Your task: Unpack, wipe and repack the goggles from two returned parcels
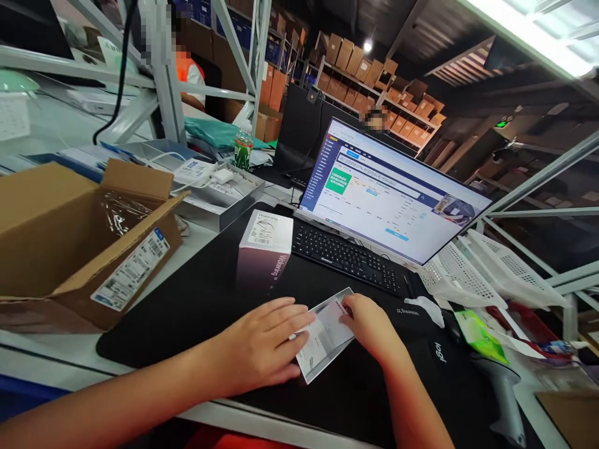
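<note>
Tray [330, 362], shallow and white, sits angled over the black desk mat [187, 312], just beside the Wakening box [266, 257], with a printed insert [322, 340] inside. We find the left hand [266, 343] loosely spread, fingertips over the left edge. The right hand [372, 319] is narrow, thumb and fingers bent together at the far right corner; we cannot tell whether they pinch wall or insert. In our judgement, good handling calls for light left-hand steadying, little pressure on the thin walls, and an uncreased insert.
</note>
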Demonstrator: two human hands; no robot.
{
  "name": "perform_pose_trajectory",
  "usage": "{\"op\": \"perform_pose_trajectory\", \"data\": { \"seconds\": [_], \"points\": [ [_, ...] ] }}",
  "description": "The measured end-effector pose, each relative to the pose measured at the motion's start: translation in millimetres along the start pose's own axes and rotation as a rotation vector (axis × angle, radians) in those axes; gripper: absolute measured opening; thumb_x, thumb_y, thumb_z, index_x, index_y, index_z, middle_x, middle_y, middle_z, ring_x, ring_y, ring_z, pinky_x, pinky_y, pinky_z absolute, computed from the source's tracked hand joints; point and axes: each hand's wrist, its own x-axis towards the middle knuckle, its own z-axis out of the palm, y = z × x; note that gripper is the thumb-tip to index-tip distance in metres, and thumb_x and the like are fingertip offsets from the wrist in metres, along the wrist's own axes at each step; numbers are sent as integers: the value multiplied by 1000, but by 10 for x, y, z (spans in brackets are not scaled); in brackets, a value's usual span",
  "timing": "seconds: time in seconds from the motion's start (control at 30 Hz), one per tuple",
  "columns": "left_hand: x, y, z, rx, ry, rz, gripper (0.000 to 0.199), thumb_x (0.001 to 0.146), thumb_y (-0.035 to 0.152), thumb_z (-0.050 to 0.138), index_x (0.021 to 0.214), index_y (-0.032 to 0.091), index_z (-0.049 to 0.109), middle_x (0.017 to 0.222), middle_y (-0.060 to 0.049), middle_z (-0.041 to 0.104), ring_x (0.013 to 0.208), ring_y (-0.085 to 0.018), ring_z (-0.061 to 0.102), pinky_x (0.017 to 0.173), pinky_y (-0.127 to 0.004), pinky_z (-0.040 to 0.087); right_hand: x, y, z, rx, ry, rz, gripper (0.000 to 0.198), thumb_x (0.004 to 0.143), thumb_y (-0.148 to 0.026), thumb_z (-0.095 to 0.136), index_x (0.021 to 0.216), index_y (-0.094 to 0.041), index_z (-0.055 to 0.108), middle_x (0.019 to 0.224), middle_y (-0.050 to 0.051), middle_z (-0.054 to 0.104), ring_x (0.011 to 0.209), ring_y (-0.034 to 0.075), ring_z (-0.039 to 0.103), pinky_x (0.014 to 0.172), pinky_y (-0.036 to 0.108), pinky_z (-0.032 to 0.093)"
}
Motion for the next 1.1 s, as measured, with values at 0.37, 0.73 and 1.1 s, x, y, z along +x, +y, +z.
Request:
{"op": "perform_pose_trajectory", "data": {
  "seconds": [0.37,0.73,1.1],
  "points": [
    [-68,-1735,-582,408,120,-833,33,107,20,40,111,10,71,110,-13,78,107,-28,73,100,-47,60,-111,375,78,418,437,-130,35,106,-34,46,107,-24,80,111,10,83,97,27,77,84,36,55],
    [271,-1383,-836,508,-187,-788,40,98,11,39,110,17,76,125,-16,78,119,-32,72,106,-50,56,35,541,421,766,786,89,47,100,-65,58,110,-23,77,86,10,79,75,27,72,63,34,55],
    [-903,-1204,-1717,502,-581,-1216,63,93,74,49,113,24,81,82,-17,80,67,-40,74,60,-46,50,441,212,330,1008,512,-155,41,92,-60,68,108,-22,74,90,7,78,72,23,72,67,36,61]
  ]
}}
